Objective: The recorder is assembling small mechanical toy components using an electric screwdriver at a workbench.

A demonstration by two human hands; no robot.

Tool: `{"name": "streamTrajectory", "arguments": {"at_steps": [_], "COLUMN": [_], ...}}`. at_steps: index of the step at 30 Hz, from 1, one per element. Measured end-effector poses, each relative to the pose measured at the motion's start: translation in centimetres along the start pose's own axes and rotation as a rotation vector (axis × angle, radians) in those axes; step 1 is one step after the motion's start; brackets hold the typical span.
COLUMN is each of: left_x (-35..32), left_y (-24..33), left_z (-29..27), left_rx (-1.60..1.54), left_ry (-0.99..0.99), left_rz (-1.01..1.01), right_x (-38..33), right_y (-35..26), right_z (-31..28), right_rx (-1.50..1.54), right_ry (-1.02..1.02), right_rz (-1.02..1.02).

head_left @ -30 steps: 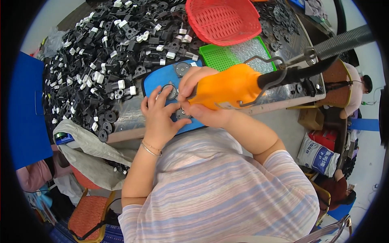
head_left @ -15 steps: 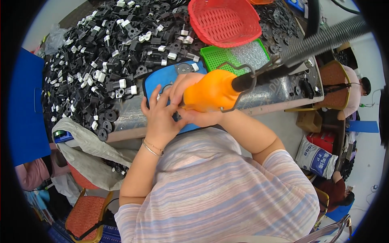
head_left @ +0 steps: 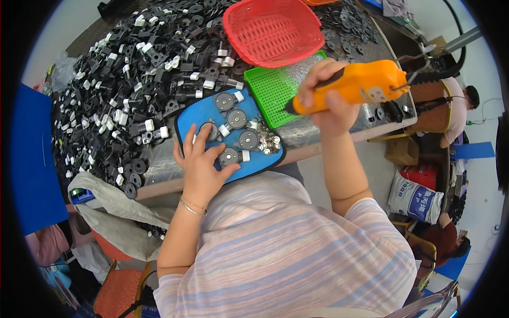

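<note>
My right hand is wrapped round an orange electric screwdriver. Its dark tip points left, over the green perforated tray. On the blue mat lie several black round wheel-like parts with white pieces at their sides. My left hand rests over the mat's left edge with fingers spread. Its thumb and index finger are beside the nearest round part; whether they touch it I cannot tell. Small shiny metal pieces are heaped at the mat's right side.
A large pile of black and white parts covers the table's left and back. Behind the tray stands a red basket, with black discs beyond. Grey cloth hangs over the front left edge. Other people sit at the right.
My right hand has lifted the screwdriver away from my left hand, up and to the right, tilting it sideways. The round parts on the mat have come into view, and my left fingers have spread.
</note>
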State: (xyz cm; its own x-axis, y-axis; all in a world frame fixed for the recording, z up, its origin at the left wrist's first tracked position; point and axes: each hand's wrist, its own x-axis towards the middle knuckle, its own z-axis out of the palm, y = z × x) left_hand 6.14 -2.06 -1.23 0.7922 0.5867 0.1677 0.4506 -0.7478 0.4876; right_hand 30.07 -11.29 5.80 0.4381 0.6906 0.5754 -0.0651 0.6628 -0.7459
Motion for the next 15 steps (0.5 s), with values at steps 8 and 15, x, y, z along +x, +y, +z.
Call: {"name": "streamTrajectory", "arguments": {"at_steps": [8,15], "left_x": [-0.2,-0.3], "left_y": [0.6,0.7], "left_z": [1.3,1.3], "left_rx": [0.074,0.085], "left_ry": [0.101,0.100], "left_rz": [0.036,0.041], "right_x": [-2.5,-2.4], "right_y": [0.4,1.0], "right_z": [-4.2,-4.6], "right_rx": [-0.234,-0.235], "right_ry": [0.303,0.323], "right_rz": [0.020,-0.019]}}
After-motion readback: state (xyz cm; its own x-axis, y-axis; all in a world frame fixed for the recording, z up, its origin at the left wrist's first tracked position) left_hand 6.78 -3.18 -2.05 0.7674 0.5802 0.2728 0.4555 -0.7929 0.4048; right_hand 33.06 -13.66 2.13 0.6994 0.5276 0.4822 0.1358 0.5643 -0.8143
